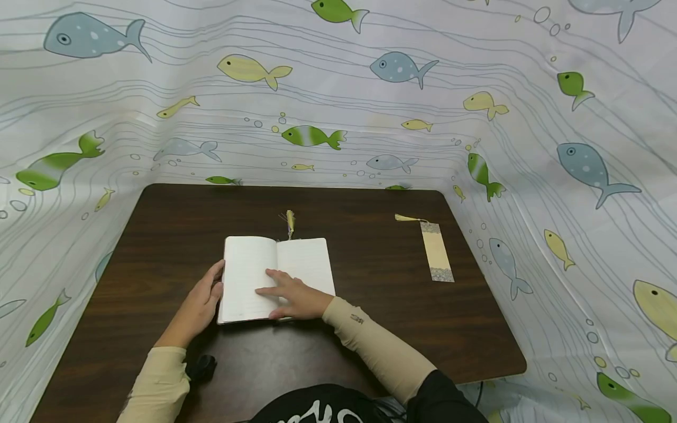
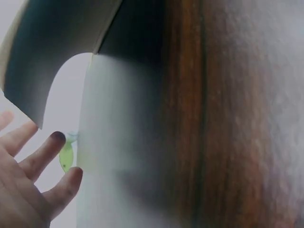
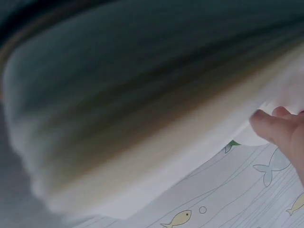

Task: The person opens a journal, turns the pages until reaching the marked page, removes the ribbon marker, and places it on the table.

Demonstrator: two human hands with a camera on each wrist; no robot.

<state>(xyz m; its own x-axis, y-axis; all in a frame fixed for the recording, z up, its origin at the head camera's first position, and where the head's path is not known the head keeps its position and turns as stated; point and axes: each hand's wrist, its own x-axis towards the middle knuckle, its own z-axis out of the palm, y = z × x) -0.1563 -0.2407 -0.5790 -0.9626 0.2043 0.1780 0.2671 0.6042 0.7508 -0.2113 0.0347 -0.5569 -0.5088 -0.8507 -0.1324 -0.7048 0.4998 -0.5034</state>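
Observation:
An open notebook (image 1: 245,276) with white pages lies in front of me in the head view. My right hand (image 1: 298,298) rests across its lower middle, fingers spread and fairly straight over the fold. At the left edge of the notebook is my left hand (image 1: 201,302), its fingertips right at the cover's side; the left wrist view has its fingers extended and apart. A yellow tassel (image 1: 290,223) sticks out past the top edge near the fold. In the right wrist view, the page edges (image 3: 142,156) look blurred and fanned, with the right fingers beyond them.
A cream bookmark (image 1: 436,252) with silvery ends and a yellow tassel lies at the right of the dark wooden table (image 1: 381,329). A small black object (image 1: 201,368) is beside my left wrist. Fish-patterned cloth (image 1: 338,100) surrounds the table.

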